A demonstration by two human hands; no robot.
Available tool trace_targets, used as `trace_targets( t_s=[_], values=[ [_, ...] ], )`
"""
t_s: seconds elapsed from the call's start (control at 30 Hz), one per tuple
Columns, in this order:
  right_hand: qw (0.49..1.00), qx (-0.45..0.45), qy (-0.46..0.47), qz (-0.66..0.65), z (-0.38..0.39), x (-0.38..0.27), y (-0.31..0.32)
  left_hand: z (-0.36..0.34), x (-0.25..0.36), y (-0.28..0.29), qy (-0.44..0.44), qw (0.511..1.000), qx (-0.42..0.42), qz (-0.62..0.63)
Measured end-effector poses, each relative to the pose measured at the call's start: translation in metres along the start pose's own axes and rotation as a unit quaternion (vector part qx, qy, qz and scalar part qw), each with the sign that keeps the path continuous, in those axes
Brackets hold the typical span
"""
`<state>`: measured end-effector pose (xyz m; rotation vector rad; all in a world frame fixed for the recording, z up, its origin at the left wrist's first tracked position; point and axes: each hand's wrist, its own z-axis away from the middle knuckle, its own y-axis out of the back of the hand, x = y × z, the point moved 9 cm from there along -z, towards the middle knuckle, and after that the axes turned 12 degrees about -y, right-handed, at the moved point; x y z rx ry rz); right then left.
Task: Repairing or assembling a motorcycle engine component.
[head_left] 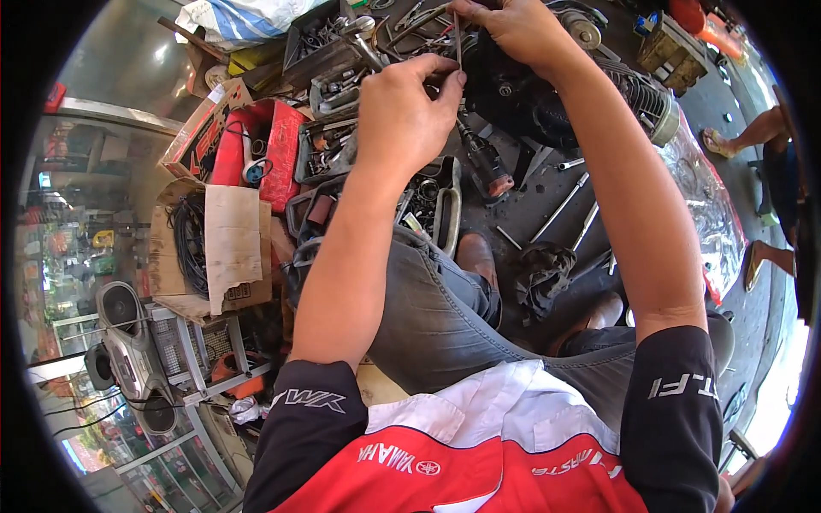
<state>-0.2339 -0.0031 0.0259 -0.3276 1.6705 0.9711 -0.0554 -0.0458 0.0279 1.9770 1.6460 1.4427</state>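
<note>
A thin, straight metal rod [457, 44] stands between my hands near the top of the view. My left hand [404, 107] is closed, thumb and forefinger pinching the rod's lower end. At its upper end my right hand [519, 32] grips the rod, with the fingertips partly cut off by the picture's edge. Just right of the rod sits a dark, bulky engine-like part [522, 98], partly behind my right forearm. A long dark tool with a reddish end [486, 162] lies below the hands.
Trays of loose tools [329, 141] stand left of my hands, beside a red bin [278, 145] and a cardboard box of black cable [231, 248]. Wrenches [560, 205] and a dark rag [543, 278] lie on the floor between my feet. Another person's legs [761, 132] show at right.
</note>
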Motion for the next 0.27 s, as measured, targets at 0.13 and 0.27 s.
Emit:
trace_targets(
  t_s=[0.13,0.27],
  values=[
    [0.999,-0.008,0.032,0.001,-0.002,-0.001,0.001,-0.019,0.002,-0.014,-0.102,0.991,0.069,-0.055],
    [0.999,0.0,0.038,0.01,-0.005,0.004,0.003,-0.031,-0.016,-0.024,0.011,0.998,0.06,-0.021]
  ],
)
